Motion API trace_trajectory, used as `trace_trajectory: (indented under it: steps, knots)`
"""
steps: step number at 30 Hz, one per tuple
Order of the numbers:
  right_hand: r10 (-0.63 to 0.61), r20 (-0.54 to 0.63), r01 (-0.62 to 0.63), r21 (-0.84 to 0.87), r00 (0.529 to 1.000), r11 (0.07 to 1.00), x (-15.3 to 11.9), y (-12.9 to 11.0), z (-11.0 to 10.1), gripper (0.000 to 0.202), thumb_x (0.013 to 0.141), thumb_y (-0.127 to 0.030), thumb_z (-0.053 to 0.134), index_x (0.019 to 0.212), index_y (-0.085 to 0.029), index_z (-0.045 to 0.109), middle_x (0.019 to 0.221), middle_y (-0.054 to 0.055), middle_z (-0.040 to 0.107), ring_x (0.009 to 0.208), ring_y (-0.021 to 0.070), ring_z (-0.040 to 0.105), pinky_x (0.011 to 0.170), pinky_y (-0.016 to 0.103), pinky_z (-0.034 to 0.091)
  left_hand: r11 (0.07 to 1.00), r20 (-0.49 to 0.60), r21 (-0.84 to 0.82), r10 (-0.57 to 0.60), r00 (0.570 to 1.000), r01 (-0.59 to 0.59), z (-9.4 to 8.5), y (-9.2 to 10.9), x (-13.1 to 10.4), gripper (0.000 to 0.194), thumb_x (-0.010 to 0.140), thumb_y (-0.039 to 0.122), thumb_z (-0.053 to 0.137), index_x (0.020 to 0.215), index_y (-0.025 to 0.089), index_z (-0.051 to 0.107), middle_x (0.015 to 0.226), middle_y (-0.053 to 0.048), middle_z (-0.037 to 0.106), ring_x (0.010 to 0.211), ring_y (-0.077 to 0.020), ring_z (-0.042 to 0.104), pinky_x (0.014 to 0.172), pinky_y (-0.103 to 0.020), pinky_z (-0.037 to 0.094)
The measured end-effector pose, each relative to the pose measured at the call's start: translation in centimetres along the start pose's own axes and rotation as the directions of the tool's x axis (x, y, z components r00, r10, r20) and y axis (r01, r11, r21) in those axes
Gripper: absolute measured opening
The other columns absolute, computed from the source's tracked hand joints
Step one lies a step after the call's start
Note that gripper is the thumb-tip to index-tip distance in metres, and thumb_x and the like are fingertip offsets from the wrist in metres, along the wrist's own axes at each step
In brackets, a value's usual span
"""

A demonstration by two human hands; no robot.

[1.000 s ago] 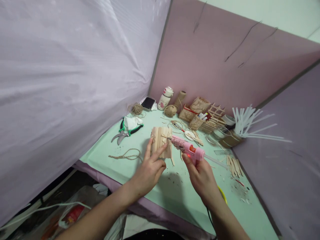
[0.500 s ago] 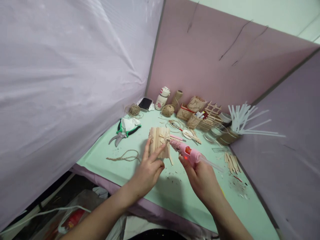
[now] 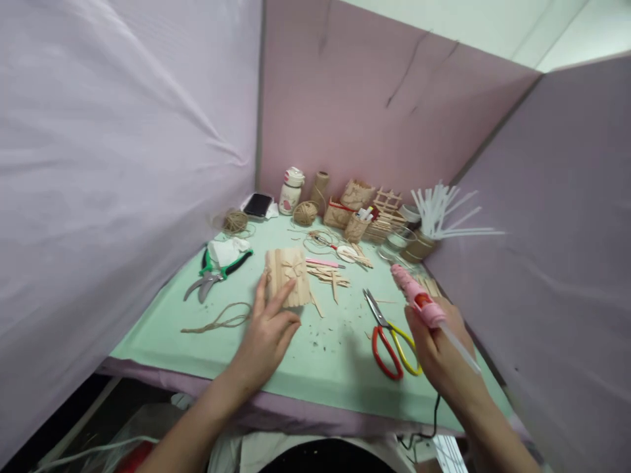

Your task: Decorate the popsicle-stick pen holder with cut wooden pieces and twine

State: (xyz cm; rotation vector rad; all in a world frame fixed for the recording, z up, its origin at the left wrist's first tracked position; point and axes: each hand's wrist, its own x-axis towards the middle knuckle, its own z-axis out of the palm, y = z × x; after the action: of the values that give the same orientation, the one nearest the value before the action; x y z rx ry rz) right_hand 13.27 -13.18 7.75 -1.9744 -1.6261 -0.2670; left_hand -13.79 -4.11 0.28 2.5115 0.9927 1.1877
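A small box of wooden sticks (image 3: 280, 269) with a twine bow on it stands on the green tabletop (image 3: 315, 368). My left hand (image 3: 269, 328) has its fingers spread, and two fingertips rest against the box and bow. Over at the right, my right hand (image 3: 438, 335) is wrapped round a pink glue gun (image 3: 417, 292), its nozzle pointing up and left, away from the box. Scissors with red and yellow handles (image 3: 389, 341) lie between the hands. Loose wooden sticks (image 3: 328, 274) and a pink pen (image 3: 323, 263) are just right of the box.
Green-handled pruners (image 3: 211, 276) and a twine loop (image 3: 221, 322) lie at left. Along the back are a phone (image 3: 259, 205), a bottle (image 3: 292, 192), twine balls (image 3: 305, 213), stick-covered containers (image 3: 355, 226), a glass (image 3: 394, 243) and white glue sticks (image 3: 436, 210).
My right hand has carried the glue gun away from the box to the right, uncovering the scissors. The view has turned to the right. My left hand stays at the box.
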Motion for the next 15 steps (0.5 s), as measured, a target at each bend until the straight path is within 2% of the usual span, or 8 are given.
trace_trajectory:
  steps: [3, 6, 8, 11, 14, 15]
  knots:
    - [0.158, 0.065, -0.129, -0.328, 0.985, 0.936, -1.9, 5.1, -0.9, 0.031, 0.094, -0.040, 0.036, 0.085, -0.018, 0.057, 0.080, 0.010, 0.059, 0.073, 0.0258, 0.053, 0.066, 0.036, 0.039, 1.000, 0.000, -0.023, -0.001, 1.000, 0.001, -0.3, -0.9, 0.1, 0.014, 0.089, 0.017, 0.052, 0.082, 0.018, 0.065, 0.153, -0.007, 0.038, 0.149, -0.0374, 0.001, 0.112, -0.069, 0.024]
    - [0.376, 0.127, -0.242, -0.572, 0.918, 0.784, -4.5, 8.8, -0.9, 0.028, 0.094, -0.034, 0.038, 0.087, -0.015, 0.057, 0.089, 0.016, 0.061, 0.082, 0.0300, 0.057, 0.066, 0.037, 0.041, 0.998, 0.018, -0.060, -0.008, 1.000, 0.010, -0.5, -1.9, 0.3, 0.013, 0.089, 0.021, 0.054, 0.083, 0.020, 0.066, 0.155, -0.004, 0.035, 0.149, -0.0370, 0.003, 0.113, -0.068, 0.023]
    - [0.445, 0.166, -0.250, -0.634, 0.880, 0.732, -6.0, 10.3, -0.4, 0.028, 0.094, -0.034, 0.040, 0.090, -0.013, 0.059, 0.093, 0.019, 0.063, 0.087, 0.0327, 0.059, 0.066, 0.037, 0.042, 0.997, 0.030, -0.069, -0.018, 0.999, 0.020, -0.6, -2.2, 0.4, 0.013, 0.089, 0.023, 0.055, 0.083, 0.021, 0.066, 0.156, -0.003, 0.034, 0.149, -0.0367, 0.004, 0.113, -0.067, 0.022]
    - [0.493, 0.227, -0.232, -0.670, 0.840, 0.705, -7.3, 11.9, 0.4, 0.033, 0.093, -0.038, 0.045, 0.094, -0.009, 0.062, 0.096, 0.022, 0.064, 0.093, 0.0360, 0.061, 0.068, 0.039, 0.044, 0.997, 0.048, -0.069, -0.038, 0.998, 0.041, -0.9, -2.1, 0.4, 0.014, 0.089, 0.024, 0.054, 0.084, 0.020, 0.066, 0.156, -0.003, 0.034, 0.149, -0.0361, 0.004, 0.114, -0.066, 0.021]
    - [0.546, 0.286, -0.221, -0.695, 0.788, 0.684, -7.3, 12.6, 0.1, 0.040, 0.092, -0.047, 0.047, 0.093, -0.011, 0.065, 0.093, 0.021, 0.066, 0.091, 0.0371, 0.063, 0.069, 0.043, 0.045, 0.996, 0.065, -0.064, -0.064, 0.996, 0.068, -1.0, -1.7, 0.5, 0.017, 0.091, 0.023, 0.052, 0.083, 0.019, 0.066, 0.156, -0.006, 0.034, 0.149, -0.0347, 0.003, 0.114, -0.066, 0.021]
    - [0.537, 0.275, -0.215, -0.703, 0.797, 0.678, -7.0, 12.4, -0.3, 0.043, 0.091, -0.051, 0.048, 0.093, -0.011, 0.065, 0.093, 0.022, 0.066, 0.090, 0.0378, 0.063, 0.069, 0.044, 0.045, 0.995, 0.075, -0.061, -0.076, 0.994, 0.080, -1.0, -1.5, 0.5, 0.018, 0.091, 0.023, 0.051, 0.084, 0.018, 0.066, 0.156, -0.007, 0.034, 0.149, -0.0342, 0.001, 0.114, -0.065, 0.021]
